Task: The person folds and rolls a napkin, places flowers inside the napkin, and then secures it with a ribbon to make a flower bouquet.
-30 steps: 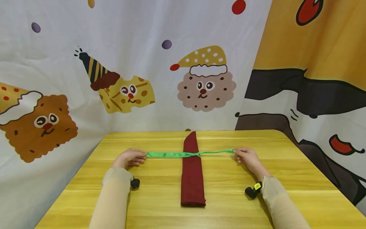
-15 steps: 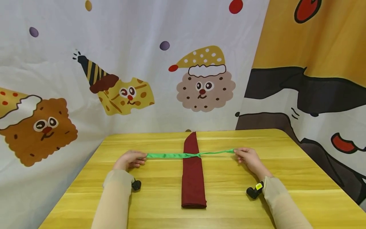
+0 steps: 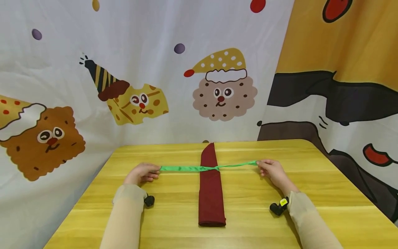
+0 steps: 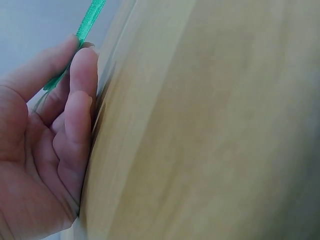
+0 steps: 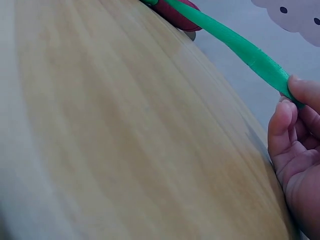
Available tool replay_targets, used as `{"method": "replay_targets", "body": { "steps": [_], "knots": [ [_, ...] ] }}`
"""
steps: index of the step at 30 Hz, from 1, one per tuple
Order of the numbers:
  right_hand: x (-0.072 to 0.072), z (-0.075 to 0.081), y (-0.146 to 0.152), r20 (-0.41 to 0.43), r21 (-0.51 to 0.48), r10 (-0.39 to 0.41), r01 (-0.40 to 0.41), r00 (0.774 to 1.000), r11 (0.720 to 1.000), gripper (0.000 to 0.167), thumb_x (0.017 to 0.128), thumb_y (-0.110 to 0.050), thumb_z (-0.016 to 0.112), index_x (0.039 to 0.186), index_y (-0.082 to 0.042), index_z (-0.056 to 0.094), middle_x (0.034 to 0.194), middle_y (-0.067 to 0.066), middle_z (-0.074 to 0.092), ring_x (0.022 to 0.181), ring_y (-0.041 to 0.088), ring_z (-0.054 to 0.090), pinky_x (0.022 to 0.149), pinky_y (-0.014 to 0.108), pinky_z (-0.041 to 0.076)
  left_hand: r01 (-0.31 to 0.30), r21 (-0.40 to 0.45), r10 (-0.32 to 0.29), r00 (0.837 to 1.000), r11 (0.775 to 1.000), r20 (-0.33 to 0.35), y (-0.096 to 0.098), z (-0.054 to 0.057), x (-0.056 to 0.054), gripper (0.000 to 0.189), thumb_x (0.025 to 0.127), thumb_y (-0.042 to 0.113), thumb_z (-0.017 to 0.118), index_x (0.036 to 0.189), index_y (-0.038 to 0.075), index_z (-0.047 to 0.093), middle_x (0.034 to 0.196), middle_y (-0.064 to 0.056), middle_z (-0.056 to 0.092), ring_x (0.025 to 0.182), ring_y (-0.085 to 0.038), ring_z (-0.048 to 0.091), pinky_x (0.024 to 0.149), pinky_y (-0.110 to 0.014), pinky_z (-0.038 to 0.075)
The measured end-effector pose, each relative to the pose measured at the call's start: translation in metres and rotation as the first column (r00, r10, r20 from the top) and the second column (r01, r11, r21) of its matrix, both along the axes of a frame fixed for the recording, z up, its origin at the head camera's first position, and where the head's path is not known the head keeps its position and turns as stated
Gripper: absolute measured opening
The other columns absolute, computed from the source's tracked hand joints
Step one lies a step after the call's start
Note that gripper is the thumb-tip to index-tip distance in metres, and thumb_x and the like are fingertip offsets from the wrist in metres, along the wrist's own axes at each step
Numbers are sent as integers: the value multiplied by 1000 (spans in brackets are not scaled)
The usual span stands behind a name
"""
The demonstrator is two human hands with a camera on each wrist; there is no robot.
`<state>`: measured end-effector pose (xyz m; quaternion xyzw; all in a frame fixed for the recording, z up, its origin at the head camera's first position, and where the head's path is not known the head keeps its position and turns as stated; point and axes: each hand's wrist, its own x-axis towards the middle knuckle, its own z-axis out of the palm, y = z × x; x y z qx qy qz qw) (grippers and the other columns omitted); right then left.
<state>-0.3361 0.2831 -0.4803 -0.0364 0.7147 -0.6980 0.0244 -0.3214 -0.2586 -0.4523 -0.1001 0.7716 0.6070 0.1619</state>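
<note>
A dark red folded cloth (image 3: 211, 200) lies lengthwise on the table, its far end tapering to a point. Across its upper part runs a green ribbon (image 3: 180, 168), crossed or knotted near the cloth's right edge. My left hand (image 3: 143, 173) pinches one ribbon end between thumb and fingers; the left wrist view shows the ribbon (image 4: 90, 22) passing between them. On the other side my right hand (image 3: 272, 173) pinches the opposite end, and in the right wrist view the ribbon (image 5: 240, 47) stretches from those fingers toward the cloth (image 5: 175, 14). Both lengths look taut. The ribbon's underside is hidden.
The wooden table (image 3: 174, 221) has rounded far corners. Behind it hangs a white curtain (image 3: 149, 31) printed with cartoon biscuits and cheese, with an orange and black part at the right. A small black camera (image 3: 279, 207) sits on the right wrist.
My right hand has shifted very slightly to the right and up with its ribbon end. The left hand and cloth have hardly moved; the head view has drifted a little.
</note>
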Motion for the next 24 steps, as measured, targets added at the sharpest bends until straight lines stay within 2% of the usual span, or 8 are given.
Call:
{"method": "replay_targets", "body": {
  "steps": [6,13,19,24],
  "knots": [
    [1,-2,-2,0,-15,0,0,1000,1000,15,95,-12,63,90,2,64,75,4,57,61,10,52,55,24,49,-17,-6,17,1000,1000,-13,-1,-3,2,34,93,20,67,116,-5,60,81,-3,70,67,-11,66,60,-24,53],
    [2,-4,0,9,10,6,-6,1000,1000,12,96,-9,60,89,1,64,75,4,56,61,11,52,55,25,50,-31,-23,30,999,999,-14,0,-5,2,29,91,19,66,109,-3,61,77,-2,67,66,-12,66,60,-25,53],
    [2,-2,2,-14,6,-63,63,998,998,13,95,-12,63,89,0,64,70,1,54,58,9,50,53,23,49,-23,-3,23,999,1000,-36,4,-3,0,29,93,18,66,111,-4,62,79,-3,68,65,-11,65,59,-23,52],
    [2,0,1,-41,54,-119,121,992,991,21,94,-15,65,92,6,63,66,2,52,57,9,50,53,23,49,-27,-5,27,999,1000,-43,1,-4,0,30,93,19,66,112,-4,62,80,-3,68,66,-11,66,60,-24,53]
  ]
}}
